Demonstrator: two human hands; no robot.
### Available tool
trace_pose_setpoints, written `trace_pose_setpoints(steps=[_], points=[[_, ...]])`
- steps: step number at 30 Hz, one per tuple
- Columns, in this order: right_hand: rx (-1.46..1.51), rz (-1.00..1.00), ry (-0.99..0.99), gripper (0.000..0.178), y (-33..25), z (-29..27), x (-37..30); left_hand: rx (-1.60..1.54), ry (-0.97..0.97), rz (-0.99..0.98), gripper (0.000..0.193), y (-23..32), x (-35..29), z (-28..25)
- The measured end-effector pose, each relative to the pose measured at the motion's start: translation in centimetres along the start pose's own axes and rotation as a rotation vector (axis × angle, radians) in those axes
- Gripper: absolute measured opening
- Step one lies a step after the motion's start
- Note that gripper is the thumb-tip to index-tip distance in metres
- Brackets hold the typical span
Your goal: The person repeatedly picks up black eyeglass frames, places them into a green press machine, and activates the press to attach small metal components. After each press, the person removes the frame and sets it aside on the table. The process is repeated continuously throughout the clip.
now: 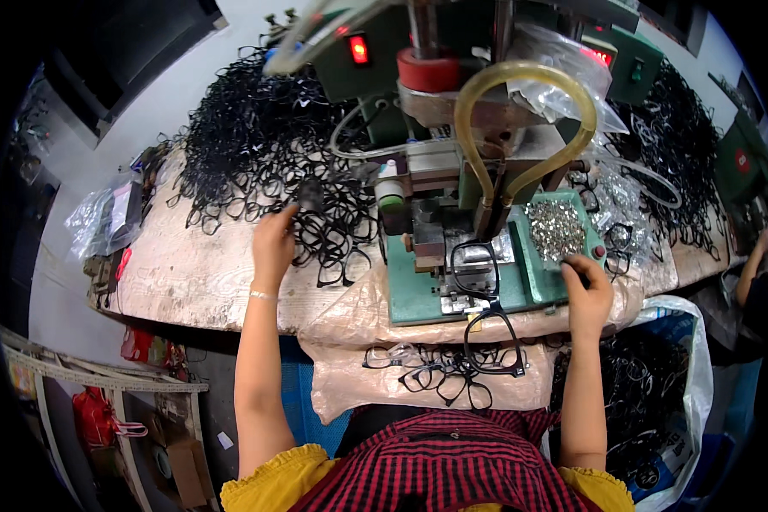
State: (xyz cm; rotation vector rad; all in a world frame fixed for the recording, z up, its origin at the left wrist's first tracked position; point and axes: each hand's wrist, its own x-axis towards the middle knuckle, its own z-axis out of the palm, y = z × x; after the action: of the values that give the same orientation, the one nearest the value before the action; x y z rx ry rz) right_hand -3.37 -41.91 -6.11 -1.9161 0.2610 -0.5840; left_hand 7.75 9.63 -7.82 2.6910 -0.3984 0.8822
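My left hand [275,245] is at the near edge of a heap of black eyeglass frames [337,230], its fingers curled beside a dark blurred shape; what they grip is unclear. Beside the green tray [533,277] my right hand [589,294] has its thumb and fingertips close together at the near end of a pile of small shiny metal parts [556,229]. Anything in that pinch is too small to make out. Between my hands, a black eyeglass frame [512,369] hangs over the front of the green-based press [414,299], one rim up at the tooling, the other below.
Several black frames [452,375] lie on brown paper in front of my lap. A white sack [698,363] holding dark frames stands at the right. Another heap of frames [670,145] covers the far right, and a hose [590,111] loops before the press. A person's arm [751,269] shows at the right rim.
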Motion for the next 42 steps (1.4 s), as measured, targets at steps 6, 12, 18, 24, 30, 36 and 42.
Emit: trace_pose_setpoints(steps=[6, 12, 18, 24, 30, 36, 42], points=[[-0.213, -0.145, 0.156, 0.015, 1.1, -5.7, -3.2, -0.093, 0.199, -0.643, 0.032, -5.5, -5.8, -2.9], [0.229, -0.219, -0.21, 0.025, -9.2, 1.5, 0.5, -0.169, -0.01, -0.432, 0.027, -0.1, -3.9, 0.9], [0.495, -0.227, -0.203, 0.042, -10.1, 7.5, 1.0, -0.867, 0.261, -0.514, 0.016, 13.7, -1.2, 0.2], [0.566, -0.131, -0.264, 0.045, -10.5, 7.6, 0.4, -1.387, 0.473, -0.072, 0.015, 20.9, 2.0, -6.1], [0.692, 0.025, -0.346, 0.053, -14.1, 6.8, -0.9, -1.296, 0.401, 0.145, 0.009, 24.5, 7.5, -9.4], [0.417, -0.18, -0.44, 0.062, -12.3, 4.1, 0.8, -0.776, 0.059, 0.537, 0.019, 25.5, 3.7, -7.8], [0.239, -0.003, 0.136, 0.051, 0.8, -0.2, 5.0, -0.728, 0.041, 0.66, 0.02, 26.6, 3.6, -5.1]])
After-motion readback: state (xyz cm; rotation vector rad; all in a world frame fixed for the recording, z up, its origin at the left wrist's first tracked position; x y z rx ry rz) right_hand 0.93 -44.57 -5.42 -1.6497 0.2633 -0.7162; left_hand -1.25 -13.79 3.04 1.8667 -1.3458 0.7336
